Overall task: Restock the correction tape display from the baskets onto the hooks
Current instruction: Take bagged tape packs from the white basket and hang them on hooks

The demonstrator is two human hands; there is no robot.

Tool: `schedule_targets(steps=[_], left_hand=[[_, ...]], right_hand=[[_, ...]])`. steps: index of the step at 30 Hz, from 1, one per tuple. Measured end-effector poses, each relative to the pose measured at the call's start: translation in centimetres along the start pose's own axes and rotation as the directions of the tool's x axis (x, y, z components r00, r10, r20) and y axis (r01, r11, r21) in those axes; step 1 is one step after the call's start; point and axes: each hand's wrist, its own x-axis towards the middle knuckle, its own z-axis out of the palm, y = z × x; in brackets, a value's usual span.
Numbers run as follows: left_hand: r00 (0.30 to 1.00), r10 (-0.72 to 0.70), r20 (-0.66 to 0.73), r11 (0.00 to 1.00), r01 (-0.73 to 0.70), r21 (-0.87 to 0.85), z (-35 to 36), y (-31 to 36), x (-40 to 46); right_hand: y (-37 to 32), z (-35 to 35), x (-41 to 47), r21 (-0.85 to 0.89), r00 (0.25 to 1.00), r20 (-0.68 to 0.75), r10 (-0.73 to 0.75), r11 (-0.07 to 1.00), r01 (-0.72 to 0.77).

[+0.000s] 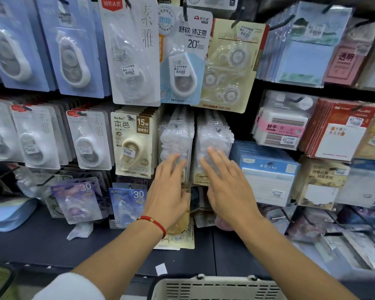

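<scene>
Basket rim nearest, bottom edge. Above it, left hand & right hand, fingers straight, flat vs two hanging stacks of clear correction tape packs, side by side on hooks, farthest from basket.

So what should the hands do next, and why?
Probably press the two clear-pack stacks back on their hooks. The left hand lies flat on the left stack, the right hand flat on the right stack; both stacks fan out unevenly. Neither hand holds a pack, so reaching into the basket would likely follow.
</scene>
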Motion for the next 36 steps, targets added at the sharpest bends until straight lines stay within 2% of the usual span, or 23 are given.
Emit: schedule_targets(steps=[3,5,7,9,12,16,19,21,23,26,28,30,32,36], left_hand=[[0.999,-0.017,-0.050,0.998,0.020,0.063,0.5,0.4,0.2],[0.990,0.041,-0.133,0.999,-0.041,0.001,0.8,0.8,0.5],[0.980,0.118,-0.160,0.984,-0.136,-0.112,1.1,1.5,1.0],[0.978,0.177,-0.107,0.966,-0.194,-0.172,1.6,2.3,1.4],[0.982,0.191,-0.016,0.959,-0.190,-0.210,2.3,2.6,1.6],[0.976,0.216,0.015,0.957,-0.208,-0.201,2.2,1.9,1.6],[0.981,0.188,-0.043,0.957,-0.193,-0.216,0.8,1.6,1.2],[0.980,0.129,-0.150,0.980,-0.149,-0.133,-0.2,1.2,0.7],[0.966,0.093,-0.241,0.994,-0.075,0.084,-1.1,0.3,0.3],[0.970,0.043,-0.238,0.916,0.057,0.397,-2.2,-1.3,0.4],[0.981,0.081,-0.174,0.852,0.022,0.523,-2.0,-2.4,0.9],[0.987,0.102,-0.121,0.797,-0.009,0.604,-1.5,-3.4,1.3],[0.984,0.113,-0.136,0.778,-0.003,0.629,-1.0,-4.2,1.7],[0.973,0.175,-0.152,0.789,-0.047,0.612,-0.5,-5.6,2.2]], right_hand=[[0.3,0.5,-0.2,-0.002,0.999,-0.047,-0.024,1.000,0.024],[0.9,0.4,-0.2,0.058,0.980,-0.199,-0.023,0.998,0.035],[1.3,-0.2,0.2,0.108,0.950,-0.305,0.062,0.994,-0.030],[1.6,-0.9,1.1,0.052,0.960,-0.246,0.135,0.991,-0.126],[2.1,-1.1,2.5,-0.076,0.978,-0.117,0.175,0.980,-0.185],[2.0,-0.5,2.7,-0.097,0.975,-0.121,0.186,0.975,-0.198],[1.6,-0.4,2.3,-0.097,0.963,-0.153,0.222,0.966,-0.238],[0.6,-0.4,2.1,-0.103,0.954,-0.225,0.198,0.969,-0.225],[-0.7,-0.1,2.0,-0.092,0.949,-0.290,0.121,0.984,-0.153],[-2.5,0.3,2.4,-0.156,0.936,-0.331,0.119,0.972,-0.179],[-3.3,0.6,3.4,-0.243,0.928,-0.358,0.102,0.950,-0.198],[-3.8,1.2,4.4,-0.336,0.962,-0.273,0.023,0.935,-0.118],[-3.9,1.9,5.2,-0.378,0.984,-0.178,-0.003,0.924,-0.065],[-3.8,2.8,5.3,-0.404,0.983,-0.180,0.020,0.910,-0.093]])
